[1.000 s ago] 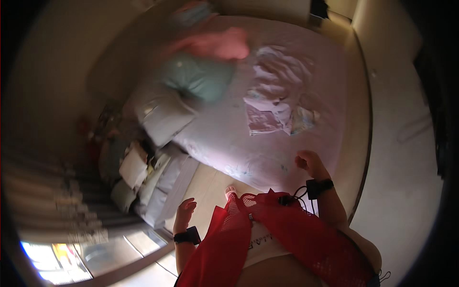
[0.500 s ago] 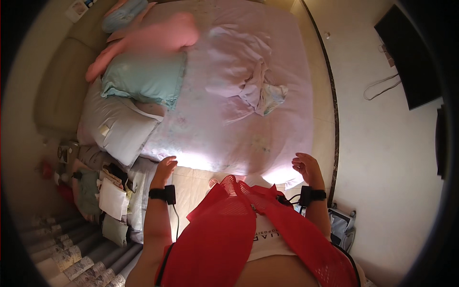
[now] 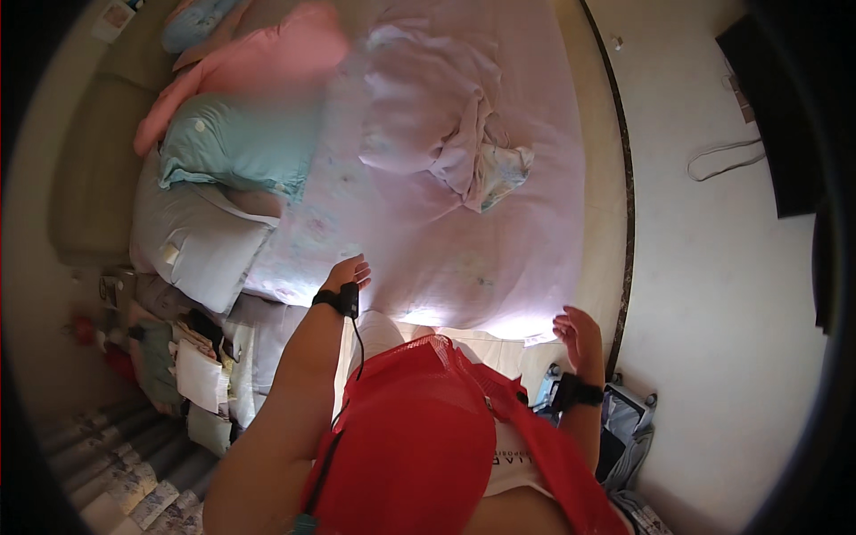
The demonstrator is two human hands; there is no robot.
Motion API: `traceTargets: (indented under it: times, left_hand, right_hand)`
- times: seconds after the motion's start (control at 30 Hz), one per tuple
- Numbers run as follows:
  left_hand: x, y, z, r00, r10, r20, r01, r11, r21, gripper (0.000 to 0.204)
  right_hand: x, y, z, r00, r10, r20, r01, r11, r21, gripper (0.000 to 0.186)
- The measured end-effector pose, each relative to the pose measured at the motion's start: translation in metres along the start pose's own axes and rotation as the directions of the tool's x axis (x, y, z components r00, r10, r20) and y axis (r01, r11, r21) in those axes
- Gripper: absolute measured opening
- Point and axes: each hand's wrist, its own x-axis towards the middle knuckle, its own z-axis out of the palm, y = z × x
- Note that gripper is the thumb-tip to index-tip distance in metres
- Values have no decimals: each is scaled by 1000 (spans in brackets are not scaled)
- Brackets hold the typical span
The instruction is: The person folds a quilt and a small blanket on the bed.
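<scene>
Pink floral bed sheet (image 3: 432, 276): hand status and hazards

Bed sheet spreads ahead of both hands. Left hand (image 3: 349, 270): above the sheet's near edge, fingers half curled and unclosed, nothing visible in the grip. Right hand (image 3: 580, 332): beside the near right corner, fingers slightly apart, nothing visible in the grip. Contact with the sheet cannot be told for either hand. Crumpled pink quilt (image 3: 410, 107) lies ahead and to the right of the left hand; grey pillow (image 3: 201, 241) lies to its left.

Hazards:
1. Black cable (image 3: 359, 343) from the left wrist strap (image 3: 326, 300): a long forward reach could draw it taut or snag it on the red mesh vest (image 3: 410, 419).
2. Wheeled grey case (image 3: 629, 401), behind and right of the right hand: a sidestep could strike it.
3. Sheet: a one-handed pull could skew it and drag the quilt.

Change over half a second: left hand has advanced forward and inward over the sheet; right hand sits slightly lower in view. Bedding arrangement is unchanged.
</scene>
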Motion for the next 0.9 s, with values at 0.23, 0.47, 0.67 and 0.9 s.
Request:
traceTargets:
  times: [0.23, 0.47, 0.67, 0.9]
  left_hand:
    - [124, -31, 26, 996, 23, -91, -41, 978, -206, 32]
    - [184, -32, 96, 996, 76, -48, -88, 918, -386, 37]
    - [178, 0, 120, 969, 247, 0, -225, 882, 414, 37]
    - [69, 38, 144, 901, 41, 432, -272, 829, 489, 37]
  right_hand:
    - [-46, 54, -58, 963, 98, -250, -73, 991, 108, 18]
    - [-79, 86, -61, 919, 214, -332, -170, 973, 157, 17]
    - [-79, 85, -51, 931, 196, -307, -156, 976, 151, 18]
    - [-37, 82, -13, 962, 209, -176, -181, 969, 166, 19]
